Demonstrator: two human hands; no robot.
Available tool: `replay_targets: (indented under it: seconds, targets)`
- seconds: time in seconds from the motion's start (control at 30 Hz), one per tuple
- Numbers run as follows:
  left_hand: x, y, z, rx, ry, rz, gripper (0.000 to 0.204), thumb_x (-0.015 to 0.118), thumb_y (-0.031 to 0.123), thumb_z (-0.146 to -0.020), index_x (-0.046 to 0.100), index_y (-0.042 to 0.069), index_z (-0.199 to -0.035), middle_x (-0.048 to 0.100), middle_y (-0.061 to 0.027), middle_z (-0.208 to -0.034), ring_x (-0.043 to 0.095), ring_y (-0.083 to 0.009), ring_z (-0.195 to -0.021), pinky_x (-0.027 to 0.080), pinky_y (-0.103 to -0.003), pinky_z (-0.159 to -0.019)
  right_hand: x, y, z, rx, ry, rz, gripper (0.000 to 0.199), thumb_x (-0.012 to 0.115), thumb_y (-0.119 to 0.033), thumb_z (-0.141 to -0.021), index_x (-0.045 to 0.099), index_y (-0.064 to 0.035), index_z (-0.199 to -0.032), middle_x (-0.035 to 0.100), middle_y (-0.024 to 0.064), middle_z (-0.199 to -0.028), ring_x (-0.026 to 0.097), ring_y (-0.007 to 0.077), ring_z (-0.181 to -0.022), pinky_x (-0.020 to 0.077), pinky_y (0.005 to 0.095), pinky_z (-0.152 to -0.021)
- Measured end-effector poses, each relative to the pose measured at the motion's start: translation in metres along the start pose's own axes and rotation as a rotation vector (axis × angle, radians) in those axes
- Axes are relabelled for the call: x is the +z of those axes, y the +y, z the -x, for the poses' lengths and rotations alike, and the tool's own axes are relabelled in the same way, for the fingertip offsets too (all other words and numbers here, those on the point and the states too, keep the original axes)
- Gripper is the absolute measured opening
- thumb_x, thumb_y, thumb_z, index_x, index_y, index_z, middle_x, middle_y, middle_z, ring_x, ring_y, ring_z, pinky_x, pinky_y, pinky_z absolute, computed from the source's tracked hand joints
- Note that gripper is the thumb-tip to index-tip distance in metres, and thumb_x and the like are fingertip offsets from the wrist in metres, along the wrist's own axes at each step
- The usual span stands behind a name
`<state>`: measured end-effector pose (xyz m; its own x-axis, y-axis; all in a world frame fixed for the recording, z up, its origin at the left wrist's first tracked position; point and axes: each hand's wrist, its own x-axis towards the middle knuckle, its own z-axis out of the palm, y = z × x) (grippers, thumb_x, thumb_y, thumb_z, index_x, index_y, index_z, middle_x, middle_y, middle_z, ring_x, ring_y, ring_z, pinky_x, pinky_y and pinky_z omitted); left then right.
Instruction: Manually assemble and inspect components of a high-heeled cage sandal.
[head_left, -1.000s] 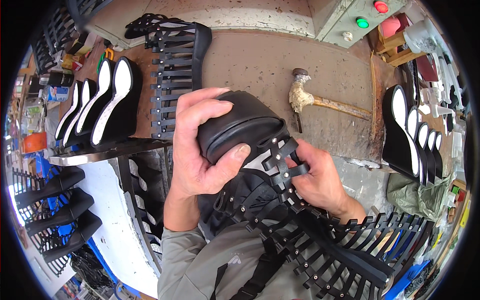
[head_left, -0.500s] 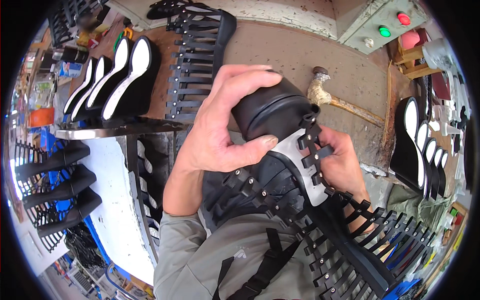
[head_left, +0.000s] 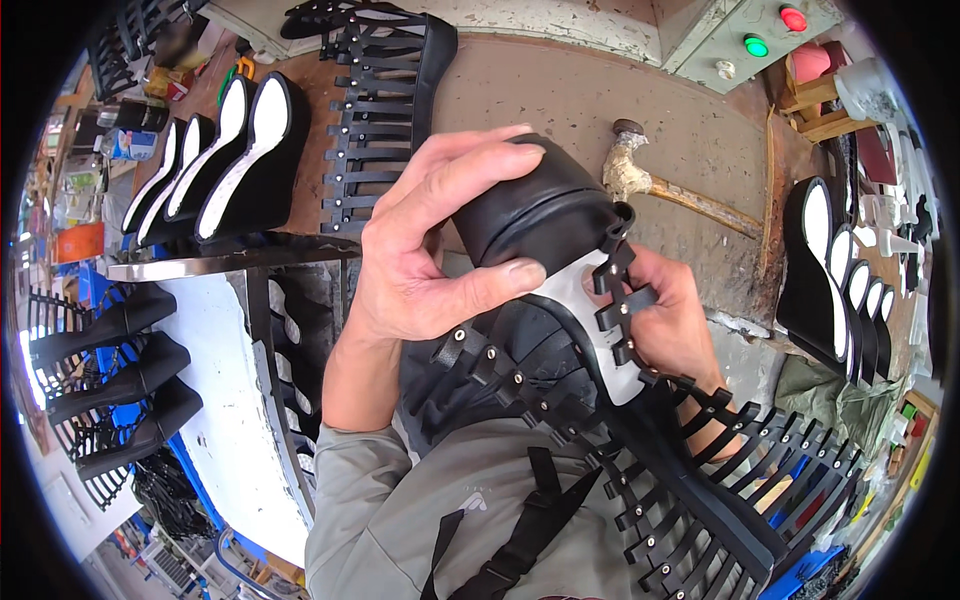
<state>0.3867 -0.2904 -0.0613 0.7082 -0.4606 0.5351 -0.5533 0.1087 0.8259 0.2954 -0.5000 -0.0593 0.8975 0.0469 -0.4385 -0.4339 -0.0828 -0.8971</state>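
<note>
A tall black strappy boot hangs over my lap, its thick rounded end up and its long shaft running down to the lower right. My left hand is closed round that end, fingers over the top and thumb on the near side. On the other side my right hand grips the boot near the pale grey inner lining; its fingertips are partly hidden behind the straps. Rows of studded straps dangle loose on both sides of the shaft.
A hammer lies on the bench. Black wedge soles stand left, more wedge soles right. Another strappy boot lies at the back. Several boots hang at far left. A control box with coloured buttons is at the back.
The boot and both hands sit slightly farther left in the picture, along with the whole scene. My grip on the boot looks the same.
</note>
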Motion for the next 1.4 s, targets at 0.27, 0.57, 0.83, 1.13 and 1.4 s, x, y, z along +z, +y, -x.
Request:
replay_targets:
  seconds: [0.27, 0.57, 0.83, 1.13, 1.4]
  targets:
    - [0.014, 0.017, 0.018, -0.056, 0.184, 0.119, 0.048, 0.074, 0.013, -0.074, 0.058, -0.004, -0.117, 0.054, -0.0257, -0.117, 0.054, -0.0284, -0.111, 0.045, -0.034, -0.093, 0.011, 0.002, 0.011, -0.193, 0.016, -0.010, 0.023, 0.052, 0.011, -0.071, 0.061, -0.0012, -0.088, 0.055, -0.0033, -0.077, 0.048, 0.0056, -0.072, 0.0401, 0.0217, -0.062]
    - [0.014, 0.041, 0.014, -0.159, 0.104, -0.371, 0.053, 0.080, 0.014, -0.068, 0.057, 0.001, -0.114, 0.058, -0.0196, -0.110, 0.058, -0.0300, -0.099, 0.047, -0.035, -0.084, 0.013, 0.008, 0.015, -0.207, -0.013, 0.218, 0.022, 0.061, -0.003, -0.075, 0.055, 0.0010, -0.095, 0.063, 0.0191, -0.074, 0.063, 0.0410, -0.074, 0.0494, 0.0372, -0.062]
    - [0.024, 0.039, 0.013, -0.089, 0.185, -0.436, 0.052, 0.082, 0.012, -0.066, 0.059, 0.000, -0.110, 0.060, -0.0204, -0.106, 0.061, -0.0309, -0.096, 0.049, -0.036, -0.081, 0.014, 0.012, 0.015, -0.331, 0.028, 0.257, 0.017, 0.059, 0.000, -0.082, 0.058, -0.0006, -0.099, 0.057, 0.0135, -0.069, 0.052, 0.0138, -0.060, 0.0446, 0.0298, -0.057]
    - [0.018, 0.030, 0.008, 0.032, 0.151, -0.436, 0.052, 0.082, 0.015, -0.067, 0.060, -0.001, -0.111, 0.062, -0.0208, -0.103, 0.062, -0.0307, -0.094, 0.050, -0.035, -0.081, 0.004, 0.013, 0.011, -0.180, -0.026, 0.206, 0.019, 0.064, -0.002, -0.077, 0.058, 0.0021, -0.095, 0.064, 0.0149, -0.075, 0.062, 0.0186, -0.062, 0.0476, 0.0297, -0.059]
    - [0.022, 0.018, 0.020, 0.007, 0.093, -0.170, 0.065, 0.080, 0.014, -0.070, 0.052, 0.001, -0.127, 0.059, -0.0202, -0.116, 0.062, -0.0257, -0.098, 0.049, -0.033, -0.085, -0.010, 0.027, 0.007, -0.165, -0.012, 0.031, 0.024, 0.058, 0.010, -0.073, 0.063, -0.0023, -0.093, 0.057, -0.0051, -0.078, 0.050, 0.0053, -0.073, 0.0412, 0.0203, -0.067]
